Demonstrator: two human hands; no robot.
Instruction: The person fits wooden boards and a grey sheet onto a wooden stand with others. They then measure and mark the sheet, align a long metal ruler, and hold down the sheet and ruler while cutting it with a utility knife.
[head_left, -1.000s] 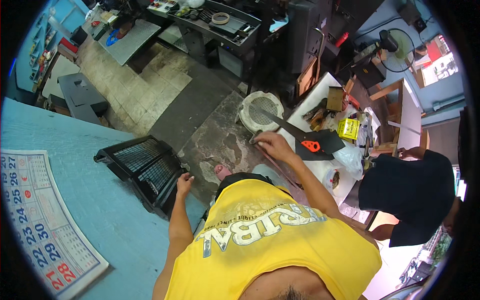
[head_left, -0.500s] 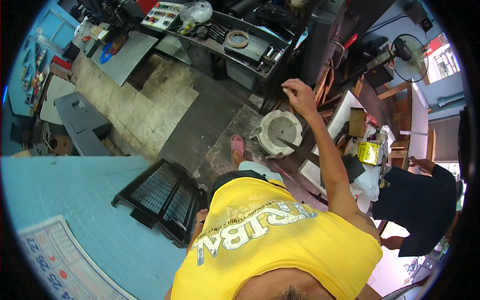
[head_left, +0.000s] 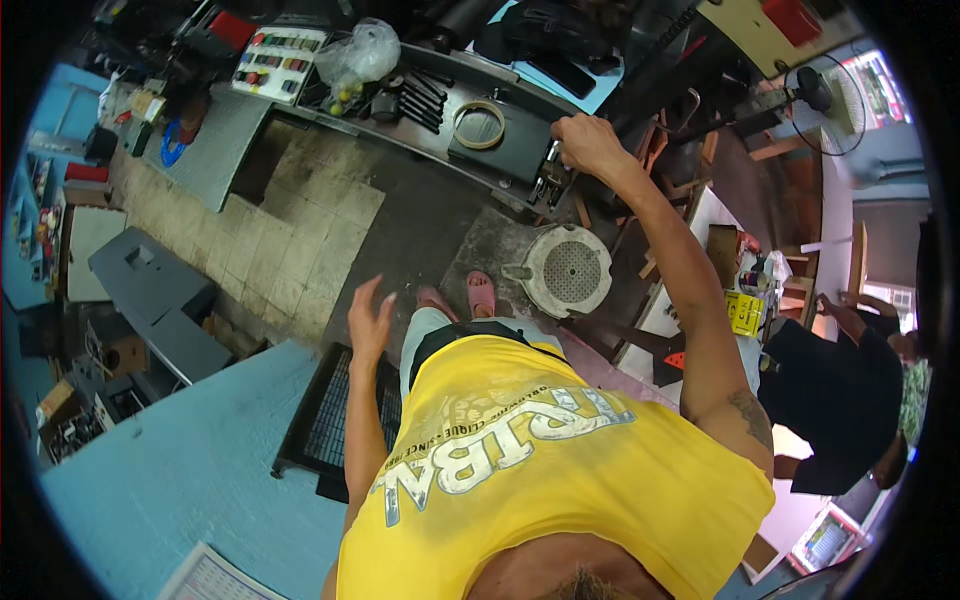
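Observation:
My right hand reaches over the right end of a long grey metal tray. Its fingers are curled and close together beside several shiny metal cylinder-like parts; whatever they grip, if anything, cannot be made out. My left hand is raised beside my left leg, fingers apart and nothing in it. On the tray, near my right hand, a tan tape-like ring lies on a dark flat block. Farther left are several black rod-like tools and a clear plastic bag.
A round, pale perforated stool stands in front of me on the right. A black metal frame with mesh leans by the blue wall. A person in dark clothing is at the right, past a cluttered bench. A fan stands beyond.
My right hand has moved forward to the tray's right end. My left hand has risen from my side into the open. The view has shifted nearer the tray.

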